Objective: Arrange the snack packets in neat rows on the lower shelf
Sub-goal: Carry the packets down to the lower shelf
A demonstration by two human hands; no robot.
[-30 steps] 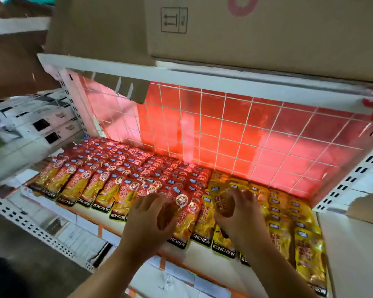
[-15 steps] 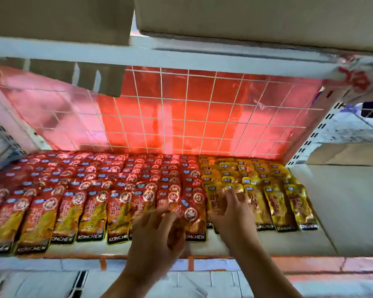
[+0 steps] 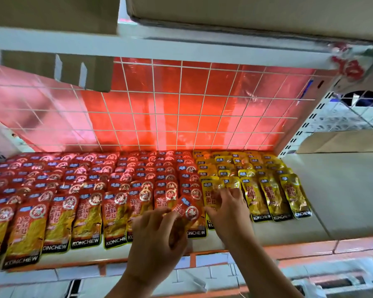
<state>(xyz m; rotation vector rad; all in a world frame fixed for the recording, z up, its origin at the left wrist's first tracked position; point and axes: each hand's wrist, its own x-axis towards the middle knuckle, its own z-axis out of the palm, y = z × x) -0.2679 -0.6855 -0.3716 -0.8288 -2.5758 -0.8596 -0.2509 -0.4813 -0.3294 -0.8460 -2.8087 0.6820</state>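
Rows of red snack packets point(image 3: 84, 190) cover the left and middle of the white lower shelf point(image 3: 336, 201). Yellow snack packets point(image 3: 274, 190) fill several rows to their right. At the front edge, one red packet point(image 3: 190, 208) lies tilted across the boundary between the two colours. My left hand point(image 3: 157, 239) grips its lower part, which the hand hides. My right hand point(image 3: 228, 214) rests with fingers spread on the front yellow packet point(image 3: 211, 188), its thumb against the tilted red packet.
A white wire grid with red backing point(image 3: 170, 117) closes the back. The upper shelf board point(image 3: 181, 48) carries cardboard boxes point(image 3: 246, 11) overhead. Bare shelf surface lies right of the yellow packets. An orange price strip point(image 3: 299, 248) runs along the front edge.
The view has swung to face the shelf squarely. Both hands stay at the red-yellow boundary; the tilted red packet now shows more between them, and my right fingers spread flatter on the yellow packet.
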